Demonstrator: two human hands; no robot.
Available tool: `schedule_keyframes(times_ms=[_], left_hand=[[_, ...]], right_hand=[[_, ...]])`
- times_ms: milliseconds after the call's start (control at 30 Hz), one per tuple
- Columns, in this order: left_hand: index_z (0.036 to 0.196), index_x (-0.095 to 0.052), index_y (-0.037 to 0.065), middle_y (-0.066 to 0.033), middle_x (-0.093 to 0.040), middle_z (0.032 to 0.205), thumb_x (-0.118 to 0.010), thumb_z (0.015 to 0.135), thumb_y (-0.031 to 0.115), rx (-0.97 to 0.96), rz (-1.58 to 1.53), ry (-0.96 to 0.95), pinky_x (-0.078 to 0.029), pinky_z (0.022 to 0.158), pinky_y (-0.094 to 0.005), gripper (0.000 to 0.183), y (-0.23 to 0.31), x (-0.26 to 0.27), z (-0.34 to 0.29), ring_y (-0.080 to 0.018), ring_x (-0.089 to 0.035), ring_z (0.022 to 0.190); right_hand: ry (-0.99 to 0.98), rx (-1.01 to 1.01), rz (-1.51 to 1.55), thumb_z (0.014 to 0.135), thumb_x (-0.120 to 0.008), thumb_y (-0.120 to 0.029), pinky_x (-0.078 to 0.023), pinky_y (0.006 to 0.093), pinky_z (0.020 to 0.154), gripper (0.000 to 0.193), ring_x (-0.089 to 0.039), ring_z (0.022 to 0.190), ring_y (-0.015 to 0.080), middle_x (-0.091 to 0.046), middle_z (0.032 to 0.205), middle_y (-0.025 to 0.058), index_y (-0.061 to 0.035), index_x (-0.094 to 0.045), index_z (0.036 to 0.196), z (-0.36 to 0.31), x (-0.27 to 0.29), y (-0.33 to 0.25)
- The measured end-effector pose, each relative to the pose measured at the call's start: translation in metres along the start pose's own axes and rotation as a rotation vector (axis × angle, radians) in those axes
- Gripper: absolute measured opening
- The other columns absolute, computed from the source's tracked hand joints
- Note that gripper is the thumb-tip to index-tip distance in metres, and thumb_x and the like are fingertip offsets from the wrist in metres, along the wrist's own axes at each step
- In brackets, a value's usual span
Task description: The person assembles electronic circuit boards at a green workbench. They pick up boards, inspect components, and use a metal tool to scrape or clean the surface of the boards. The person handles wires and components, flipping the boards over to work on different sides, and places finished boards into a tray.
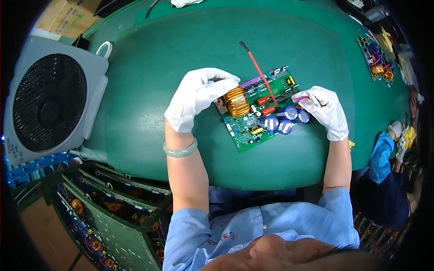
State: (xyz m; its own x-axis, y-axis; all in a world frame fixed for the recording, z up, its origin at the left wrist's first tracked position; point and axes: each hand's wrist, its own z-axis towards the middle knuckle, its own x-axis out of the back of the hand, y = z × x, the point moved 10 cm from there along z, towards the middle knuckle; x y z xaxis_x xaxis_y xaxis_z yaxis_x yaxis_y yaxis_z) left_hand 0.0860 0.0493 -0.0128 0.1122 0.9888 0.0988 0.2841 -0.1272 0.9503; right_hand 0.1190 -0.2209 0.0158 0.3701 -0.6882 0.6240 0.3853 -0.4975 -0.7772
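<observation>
A green circuit board (246,140) lies tilted on the green table in front of me. It carries a copper-wound coil (237,101) at its left, two red capacitors and several blue cylinder capacitors (286,113). A red wire (257,65) with a dark end rises from its middle past the far edge. My left hand (192,97), in a white glove, is closed at the board's upper left beside the coil, gripping the board there. My right hand (324,112), also gloved, pinches a short purple wire (300,99) just right of the board. Its far end is hidden by the fingers.
A grey box fan (49,97) stands at the left, with a white tape roll (105,49) behind it. Another circuit board (376,61) lies at the far right. Green racks (108,217) of boards stand lower left. A co-worker's blue sleeve (381,156) shows at right.
</observation>
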Motion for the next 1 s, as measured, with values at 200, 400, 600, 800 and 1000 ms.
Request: schedule_keyframes(times_ms=[200,400,600,800,1000], left_hand=[[0.106,-0.074,0.000,-0.0050,-0.074,0.091,-0.072,0.093,0.027,-0.082,0.049,0.059,-0.043,0.056,-0.0197,0.030,-0.001,0.010,0.006,-0.0055,-0.059,0.070],[0.108,-0.074,0.003,-0.0068,-0.075,0.106,-0.060,0.101,0.031,-0.201,-0.051,0.660,-0.045,0.064,-0.0217,0.033,0.007,0.063,-0.005,-0.0073,-0.061,0.079],[0.101,-0.076,0.005,-0.0156,-0.073,0.104,-0.068,0.089,0.029,-0.816,0.770,0.292,-0.050,0.095,-0.0404,0.028,0.078,-0.047,-0.010,-0.0321,-0.066,0.105],[0.109,-0.074,0.006,-0.0143,-0.069,0.120,-0.076,0.084,0.029,-0.923,0.722,0.084,-0.043,0.106,-0.0469,0.033,0.088,-0.091,-0.018,-0.0379,-0.059,0.117],[0.107,-0.073,-0.002,-0.0210,-0.066,0.129,-0.073,0.087,0.018,-0.846,0.231,-0.263,-0.035,0.114,-0.0497,0.028,0.091,-0.086,-0.036,-0.0380,-0.051,0.132]], right_hand=[[-0.031,0.012,-0.121,0.084,-0.077,-0.012,-0.045,0.0307,0.060,0.016,-0.055,0.065,0.0177,-0.062,0.076,0.0082,-0.0022,-0.074,0.096,-0.001,0.001,0.000],[-0.107,-0.012,0.098,0.084,-0.076,-0.006,-0.053,0.0266,0.073,0.023,-0.069,0.080,0.0139,-0.074,0.091,0.0087,-0.0013,-0.075,0.107,-0.003,0.000,0.000],[-0.159,0.078,0.179,0.085,-0.077,-0.005,-0.053,0.0257,0.069,0.023,-0.066,0.076,0.0083,-0.072,0.085,0.0074,-0.0013,-0.075,0.108,-0.006,-0.006,-0.002],[-0.114,0.188,0.143,0.084,-0.079,-0.006,-0.046,0.0268,0.060,0.022,-0.051,0.062,0.0135,-0.057,0.069,0.0050,-0.0038,-0.075,0.106,-0.008,-0.001,-0.011],[-0.273,0.197,0.213,0.086,-0.071,0.001,-0.054,0.0322,0.075,0.013,-0.068,0.081,0.0216,-0.072,0.091,0.0142,0.0019,-0.073,0.098,-0.011,0.005,-0.006]])
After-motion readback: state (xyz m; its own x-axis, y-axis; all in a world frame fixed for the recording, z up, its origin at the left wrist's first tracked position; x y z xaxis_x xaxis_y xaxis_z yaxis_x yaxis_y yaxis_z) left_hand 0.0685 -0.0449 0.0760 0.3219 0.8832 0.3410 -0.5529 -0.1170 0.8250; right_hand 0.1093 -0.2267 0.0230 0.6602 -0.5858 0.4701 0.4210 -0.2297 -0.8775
